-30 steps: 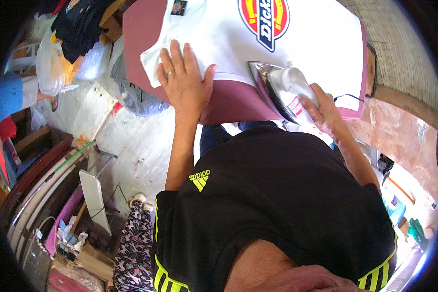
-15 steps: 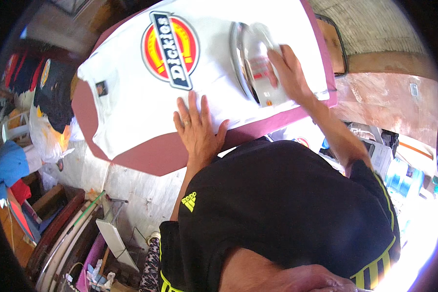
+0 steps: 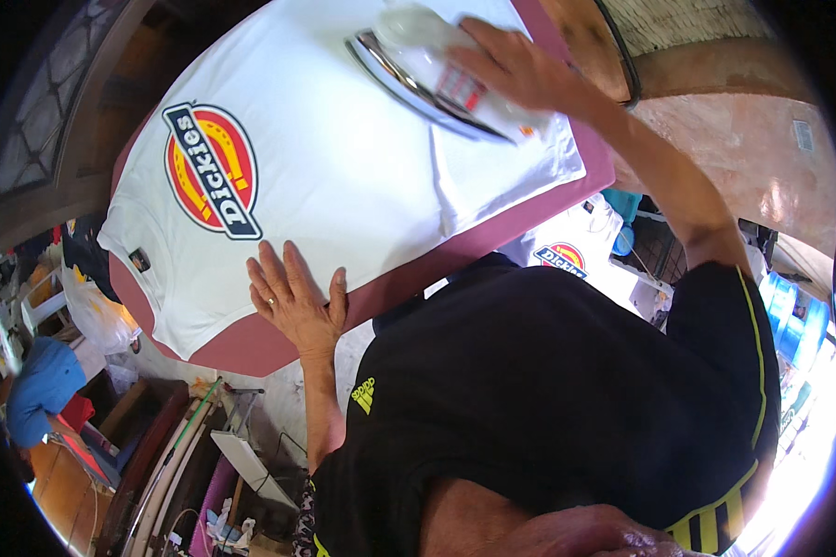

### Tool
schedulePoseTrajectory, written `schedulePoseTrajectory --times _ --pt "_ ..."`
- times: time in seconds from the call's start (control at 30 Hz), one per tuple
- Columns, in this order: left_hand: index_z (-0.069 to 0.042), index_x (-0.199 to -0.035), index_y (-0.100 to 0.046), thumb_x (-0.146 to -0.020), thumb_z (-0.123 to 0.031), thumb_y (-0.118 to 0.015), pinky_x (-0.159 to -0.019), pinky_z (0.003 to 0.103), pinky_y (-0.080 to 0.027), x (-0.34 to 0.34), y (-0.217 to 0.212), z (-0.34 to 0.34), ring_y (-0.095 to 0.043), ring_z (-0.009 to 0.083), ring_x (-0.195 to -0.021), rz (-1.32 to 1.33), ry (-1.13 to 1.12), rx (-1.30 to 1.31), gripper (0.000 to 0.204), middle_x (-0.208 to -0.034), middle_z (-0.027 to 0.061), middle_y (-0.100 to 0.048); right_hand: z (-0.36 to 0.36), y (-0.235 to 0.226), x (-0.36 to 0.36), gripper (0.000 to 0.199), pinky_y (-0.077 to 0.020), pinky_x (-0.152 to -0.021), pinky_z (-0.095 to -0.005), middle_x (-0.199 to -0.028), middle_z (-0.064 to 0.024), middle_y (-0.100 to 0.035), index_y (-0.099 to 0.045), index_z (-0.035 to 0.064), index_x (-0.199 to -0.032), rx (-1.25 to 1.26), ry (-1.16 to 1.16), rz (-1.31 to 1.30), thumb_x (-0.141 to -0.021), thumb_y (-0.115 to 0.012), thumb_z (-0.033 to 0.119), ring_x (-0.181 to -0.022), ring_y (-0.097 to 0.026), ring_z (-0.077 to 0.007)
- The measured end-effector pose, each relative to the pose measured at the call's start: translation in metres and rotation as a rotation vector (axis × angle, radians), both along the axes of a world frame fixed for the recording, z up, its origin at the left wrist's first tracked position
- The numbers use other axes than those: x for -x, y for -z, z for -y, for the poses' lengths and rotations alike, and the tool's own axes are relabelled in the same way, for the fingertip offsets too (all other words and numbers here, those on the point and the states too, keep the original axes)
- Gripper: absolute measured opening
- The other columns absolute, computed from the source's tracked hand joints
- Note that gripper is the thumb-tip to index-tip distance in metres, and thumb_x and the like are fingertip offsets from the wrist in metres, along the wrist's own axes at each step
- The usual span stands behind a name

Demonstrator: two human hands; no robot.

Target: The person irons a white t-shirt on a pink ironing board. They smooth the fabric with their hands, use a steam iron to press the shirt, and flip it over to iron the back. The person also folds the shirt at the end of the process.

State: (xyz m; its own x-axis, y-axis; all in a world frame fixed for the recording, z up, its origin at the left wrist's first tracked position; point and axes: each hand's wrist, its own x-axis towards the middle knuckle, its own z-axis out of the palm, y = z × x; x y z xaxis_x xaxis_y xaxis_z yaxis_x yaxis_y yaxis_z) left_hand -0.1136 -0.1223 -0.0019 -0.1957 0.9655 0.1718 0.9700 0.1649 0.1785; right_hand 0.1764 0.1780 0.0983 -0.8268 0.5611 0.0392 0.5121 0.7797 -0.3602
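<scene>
A white T-shirt (image 3: 344, 176) lies spread over a maroon-covered ironing board (image 3: 241, 348). On its front is a round red and yellow print (image 3: 212, 172) crossed by a dark band. My right hand (image 3: 515, 65) grips the handle of a white clothes iron (image 3: 446, 79) with a shiny metal edge. The iron rests on the far right part of the shirt, slightly blurred. A few creases run through the cloth beside it. My left hand (image 3: 297, 302) lies flat on the shirt just below the print, fingers spread, holding nothing.
Another white printed shirt (image 3: 567, 246) hangs or lies beyond the board's near right side. A blue water jug (image 3: 794, 320) stands at the right. A person in blue (image 3: 46, 385) is at the lower left, near wooden pieces and a white panel (image 3: 254, 469). A plastic bag (image 3: 97, 311) sits left.
The iron in my right hand has moved along the shirt and turned more slanted. My view has shifted, so the board and print sit further left. My left hand stays flat below the print.
</scene>
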Motion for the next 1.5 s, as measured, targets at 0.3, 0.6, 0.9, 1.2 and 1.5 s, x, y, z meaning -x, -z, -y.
schedulePoseTrajectory --times 0.3,0.6,0.9,1.2,1.5 --pt "-0.009 -0.148 -0.042 -0.09 -0.059 -0.056 -0.113 0.054 -0.02 -0.002 -0.001 -0.005 -0.024 0.04 -0.146 -0.024 0.033 -0.047 0.078 -0.157 0.0173 -0.033 0.102 -0.003 -0.135 0.032 -0.0526 -0.054 -0.0399 -0.106 -0.0266 -0.062 -0.055 -0.0005 -0.118 0.094 0.357 -0.143 -0.09 -0.067 0.011 -0.068 -0.065 -0.0323" --pt "-0.008 -0.134 -0.057 -0.087 -0.044 -0.062 -0.109 0.053 -0.025 -0.034 -0.028 -0.035 -0.036 0.0391 -0.137 0.06 0.077 -0.08 0.06 -0.145 0.0143 -0.047 -0.078 0.02 -0.162 0.019 -0.0547 -0.076 -0.0329 -0.128 -0.0218 -0.057 -0.063 0.0011 -0.113 -0.886 -0.01 0.082 -0.094 -0.059 0.003 -0.104 -0.063 -0.0306" --pt "-0.01 -0.108 -0.07 -0.08 -0.006 -0.07 -0.085 0.04 -0.047 -0.179 -0.031 -0.245 -0.06 0.0268 -0.102 0.42 0.801 -0.406 0.028 -0.121 0.0032 -0.062 -0.099 0.022 -0.228 0.027 -0.0486 -0.054 -0.033 -0.115 -0.0172 -0.063 -0.064 0.0083 -0.112 -0.74 0.425 0.257 -0.087 -0.062 0.019 -0.075 -0.063 -0.0269" --pt "-0.012 -0.098 -0.069 -0.079 -0.002 -0.067 -0.072 0.036 -0.054 -0.232 -0.024 -0.329 -0.063 0.0206 -0.09 0.08 1.011 -0.178 0.022 -0.108 -0.0001 -0.061 -0.081 0.063 -0.251 0.031 -0.0545 -0.066 -0.0354 -0.121 -0.0221 -0.058 -0.065 0.0082 -0.117 -1.245 0.292 0.2 -0.086 -0.064 0.013 -0.087 -0.063 -0.0281" --pt "-0.011 -0.084 -0.065 -0.079 -0.003 -0.072 -0.063 0.033 -0.053 -0.217 -0.041 -0.32 -0.064 0.0175 -0.075 0.228 0.984 -0.323 0.012 -0.096 -0.0024 -0.06 -0.049 0.016 -0.167 0.036 -0.0504 -0.079 -0.0456 -0.114 -0.0238 -0.062 -0.058 0.0002 -0.113 -0.445 0.583 -0.535 -0.083 -0.069 0.017 -0.102 -0.061 -0.0421"
